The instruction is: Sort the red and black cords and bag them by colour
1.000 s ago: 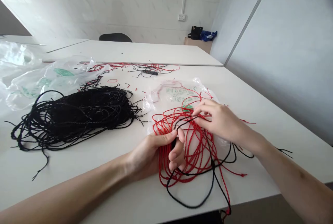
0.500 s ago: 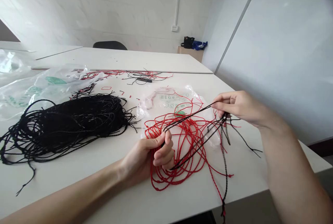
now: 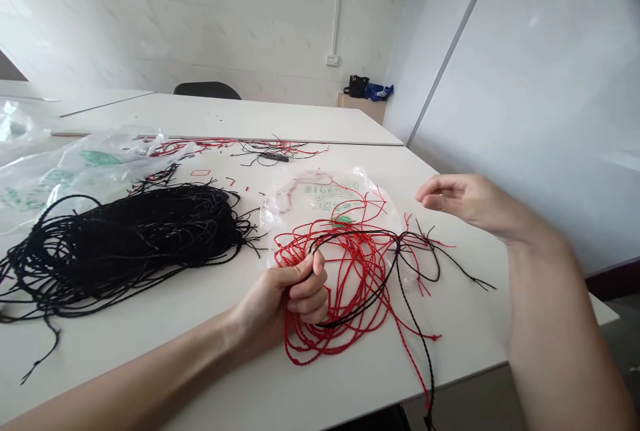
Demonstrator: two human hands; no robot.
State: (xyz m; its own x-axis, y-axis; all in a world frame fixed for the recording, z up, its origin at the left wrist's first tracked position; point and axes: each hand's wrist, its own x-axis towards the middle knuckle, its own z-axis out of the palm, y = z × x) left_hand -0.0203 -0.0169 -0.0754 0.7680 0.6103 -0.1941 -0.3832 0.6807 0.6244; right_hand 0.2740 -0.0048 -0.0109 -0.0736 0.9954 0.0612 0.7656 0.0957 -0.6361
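Observation:
My left hand [image 3: 300, 294] is closed round a looped black braided cord [image 3: 360, 232], thumb on top. The cord arches to the right from my fist to a knot with several loose tails. One long tail hangs over the front edge of the table. Beneath my left hand and the cord lies a loose coil of red braided cords [image 3: 345, 344]. My right hand [image 3: 463, 199] hovers above the table to the right of the knot, apart from the cord. Its fingers are stretched out side by side, and nothing shows in them.
A thick bundle of black cords [image 3: 150, 227] lies at left, beside clear plastic bags [image 3: 120, 144]. Another clear bag [image 3: 280, 201] lies partly under the red coil. Red and black cord scraps [image 3: 200, 145] and a small dark stick-like object [image 3: 275, 157] lie farther back. A chair [image 3: 207, 89] stands behind.
My right hand has let go of the black cord, which has sagged onto the red coil. My left hand keeps its hold. The view has shifted slightly.

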